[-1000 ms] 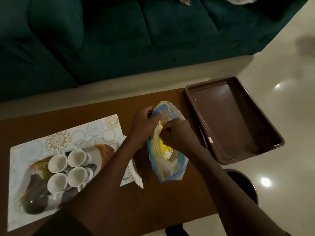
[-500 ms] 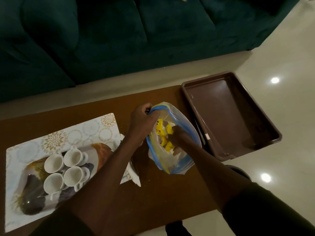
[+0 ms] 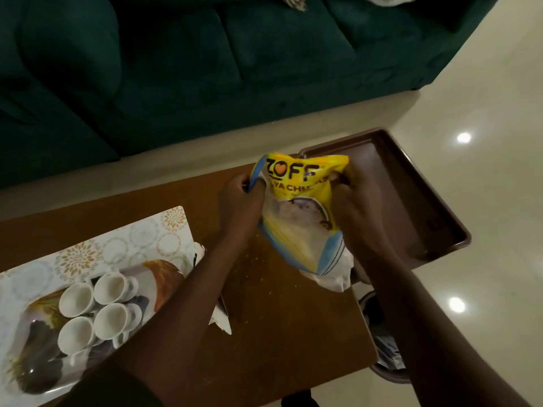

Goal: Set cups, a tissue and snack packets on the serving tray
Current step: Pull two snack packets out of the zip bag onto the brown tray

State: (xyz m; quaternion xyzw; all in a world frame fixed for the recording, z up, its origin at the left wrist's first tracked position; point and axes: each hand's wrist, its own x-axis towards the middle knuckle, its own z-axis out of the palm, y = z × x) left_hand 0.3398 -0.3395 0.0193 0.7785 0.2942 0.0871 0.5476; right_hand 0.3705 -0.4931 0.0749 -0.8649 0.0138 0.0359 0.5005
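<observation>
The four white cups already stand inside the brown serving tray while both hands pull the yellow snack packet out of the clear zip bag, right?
Not quite. The head view shows the four white cups on the patterned placemat, not inside the brown serving tray. The rest holds: left hand and right hand draw the yellow snack packet from the clear zip bag.

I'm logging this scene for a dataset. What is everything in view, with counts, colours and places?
snack packet: 1, yellow, half out of the bag, held in both hands
zip bag: 1, clear with blue edge, on table beside tray
tray: 1, brown, table's right end
cups: 4, white, on placemat
placemat: 1, white patterned, table's left
table: 1, brown
sofa: 1, dark green, behind table
left hand: grips bag rim
right hand: grips packet
</observation>
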